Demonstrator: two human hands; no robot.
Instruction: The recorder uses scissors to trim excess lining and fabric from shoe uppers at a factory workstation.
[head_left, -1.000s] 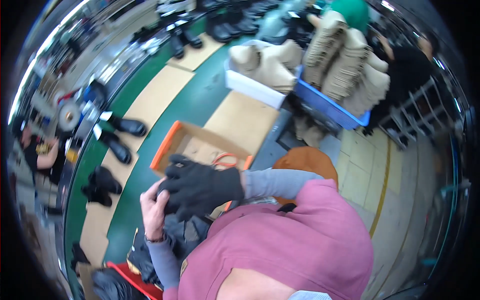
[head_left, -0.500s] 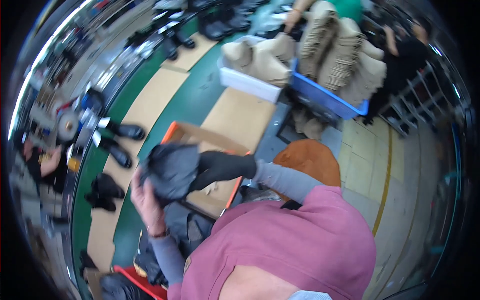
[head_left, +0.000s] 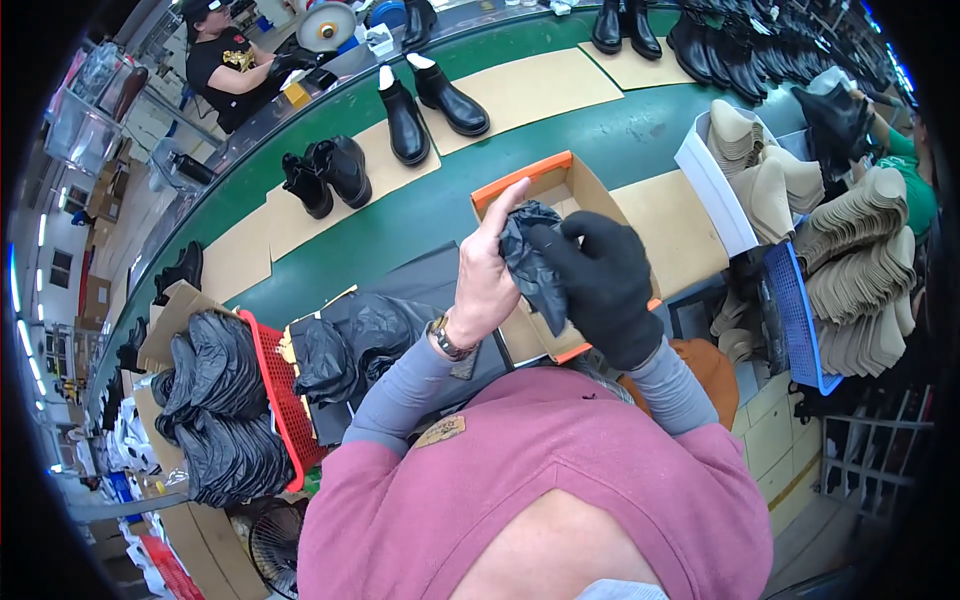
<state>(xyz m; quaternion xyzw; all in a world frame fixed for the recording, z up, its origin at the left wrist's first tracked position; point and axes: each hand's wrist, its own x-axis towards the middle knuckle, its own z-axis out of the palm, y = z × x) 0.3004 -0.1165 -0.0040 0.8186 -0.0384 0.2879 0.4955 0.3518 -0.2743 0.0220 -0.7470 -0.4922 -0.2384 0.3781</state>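
My left hand [head_left: 484,285], bare with a watch on the wrist, grips a crumpled thin black sheet [head_left: 530,262], thumb pointing up along its edge. It may be plastic or paper; I cannot tell which. My right hand [head_left: 605,290] wears a black knitted glove and closes on the sheet's other side, so part of it is hidden. Just beyond both hands sits an opened orange-edged cardboard box [head_left: 590,185]. More crumpled black bundles [head_left: 375,330] lie on dark flat pieces left of my left forearm.
A green worktable [head_left: 330,255] carries cardboard strips and pairs of black boots [head_left: 403,115]. On the right, a white bin [head_left: 715,190] and blue basket [head_left: 795,320] hold beige insert forms. On the left stands a red basket [head_left: 275,400] near black bundles. Co-workers [head_left: 225,65] work beyond.
My view has swung left. The black sheet was spread wider between my hands; now it is bunched smaller, with my hands closer together and raised before the box.
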